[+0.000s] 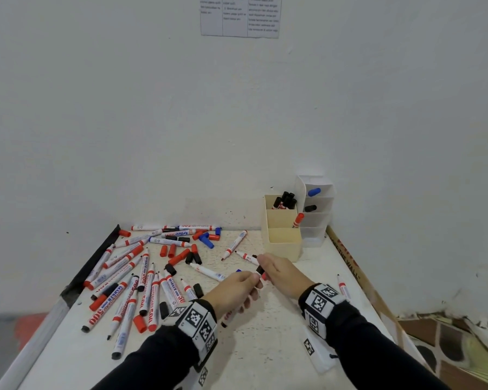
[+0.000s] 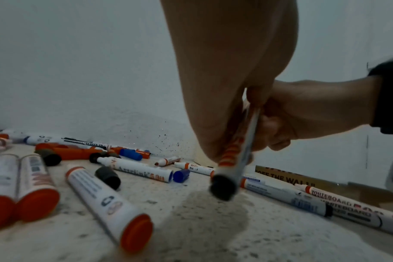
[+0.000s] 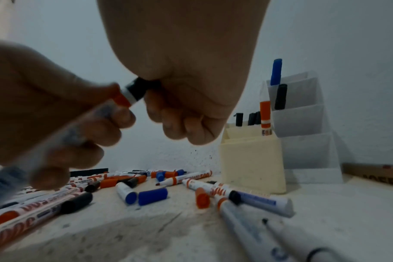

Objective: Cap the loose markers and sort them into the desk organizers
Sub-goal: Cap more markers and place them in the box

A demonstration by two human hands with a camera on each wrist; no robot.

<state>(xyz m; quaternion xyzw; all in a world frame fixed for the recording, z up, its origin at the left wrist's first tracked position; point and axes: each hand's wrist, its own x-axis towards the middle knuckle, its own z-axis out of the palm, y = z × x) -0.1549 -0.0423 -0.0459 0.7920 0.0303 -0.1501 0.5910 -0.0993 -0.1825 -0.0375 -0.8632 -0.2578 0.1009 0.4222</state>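
Over the speckled desk (image 1: 279, 319), mid-frame: I read this as a capping step in progress. Going L to R: the loose pile of markers (image 1: 141, 280) and stray caps sprawls on the left half of the desk, well apart from the organizers at the back right. Next, my left hand (image 1: 231, 288) has its fingers curled round the barrel of a whiteboard marker (image 2: 232, 159), whose long axis runs from low near the wrist, black butt end toward me, up and fwd to the right. At its upper end sits the black cap (image 3: 137, 89), pinched by my right hand (image 1: 282, 273), thumb and forefinger pressed on it, other fingers curled under. So cap and barrel look coaxial, hands meeting tip to tip. A white band shows between the cap and the barrel's orange collar, so prob. not fully seated, though motion blur makes that hard to call. The push should run along the barrel. Further R, behind the right hand, stand the cream organizer (image 1: 282, 243), black-capped markers in its rear cell, and the white tiered organizer (image 1: 317, 220) beside it. Right hand is the nearer one to both.
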